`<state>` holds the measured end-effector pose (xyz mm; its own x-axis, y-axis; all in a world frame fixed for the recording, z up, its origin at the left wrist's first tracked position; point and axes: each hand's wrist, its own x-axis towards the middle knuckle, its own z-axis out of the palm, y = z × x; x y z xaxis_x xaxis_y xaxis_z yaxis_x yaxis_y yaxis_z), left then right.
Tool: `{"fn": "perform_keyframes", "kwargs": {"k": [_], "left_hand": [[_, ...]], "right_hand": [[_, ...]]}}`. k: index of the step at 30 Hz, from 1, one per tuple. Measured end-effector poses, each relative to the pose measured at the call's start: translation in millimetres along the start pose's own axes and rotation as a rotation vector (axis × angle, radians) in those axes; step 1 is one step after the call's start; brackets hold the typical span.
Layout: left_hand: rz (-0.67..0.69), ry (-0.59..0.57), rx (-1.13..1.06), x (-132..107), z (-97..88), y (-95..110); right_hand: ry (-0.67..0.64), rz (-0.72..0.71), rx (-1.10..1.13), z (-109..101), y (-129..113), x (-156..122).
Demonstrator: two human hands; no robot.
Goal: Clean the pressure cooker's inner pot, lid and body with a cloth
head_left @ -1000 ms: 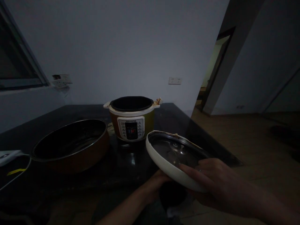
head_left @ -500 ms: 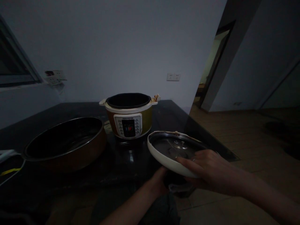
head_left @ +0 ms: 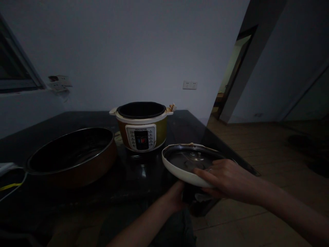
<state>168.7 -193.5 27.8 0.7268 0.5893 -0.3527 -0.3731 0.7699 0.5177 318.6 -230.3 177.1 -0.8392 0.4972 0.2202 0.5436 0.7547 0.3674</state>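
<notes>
A pressure cooker lid (head_left: 177,173) with a white rim is held with its metal inner face up, over the table's near right edge. My right hand (head_left: 223,178) grips its near right rim, thumb over the inner face and fingers below. Under the lid, my left hand (head_left: 177,197) is closed round a dark part of its underside; most of its fingers are hidden. Beyond the lid stands the electric pressure cooker (head_left: 144,135), uncovered, its dark inside showing and its control panel facing me. At left sits a wide brown pot (head_left: 74,173) without a cover.
The black table (head_left: 144,185) has its right edge close to my hands, with tiled floor (head_left: 269,206) beyond. A white cable (head_left: 22,187) and a yellow strip (head_left: 11,187) lie at far left. Wall sockets (head_left: 190,85) are behind the cooker.
My right hand and the near side of the lid have risen slightly, showing more of the dark underside. The cooker and pot stay where they were.
</notes>
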Motion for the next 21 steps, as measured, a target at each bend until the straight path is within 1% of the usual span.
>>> {"fn": "perform_keyframes", "kwargs": {"k": [3, 10, 13, 15, 18, 21], "left_hand": [[-0.014, 0.025, 0.022, -12.5, -1.6, 3.2], [0.004, 0.125, 0.075, -37.3, -13.3, 3.9], [0.057, 0.129, 0.092, -49.5, -18.3, 5.1], [0.085, 0.111, 0.100, -58.1, -22.1, 5.2], [0.088, 0.088, 0.096, -69.7, -28.5, 3.4], [0.063, 0.143, 0.079, -78.9, -36.9, 0.2]], "right_hand": [[0.016, -0.014, -0.008, 6.9, 1.6, -1.3], [0.013, -0.033, -0.024, 31.9, 11.2, -7.6], [0.031, -0.039, -0.035, 40.3, 19.6, -12.1], [0.047, -0.038, -0.046, 44.4, 25.7, -15.1], [0.055, -0.040, -0.075, 49.6, 34.9, -18.8], [0.027, -0.022, -0.112, 54.1, 44.3, -22.2]]}}
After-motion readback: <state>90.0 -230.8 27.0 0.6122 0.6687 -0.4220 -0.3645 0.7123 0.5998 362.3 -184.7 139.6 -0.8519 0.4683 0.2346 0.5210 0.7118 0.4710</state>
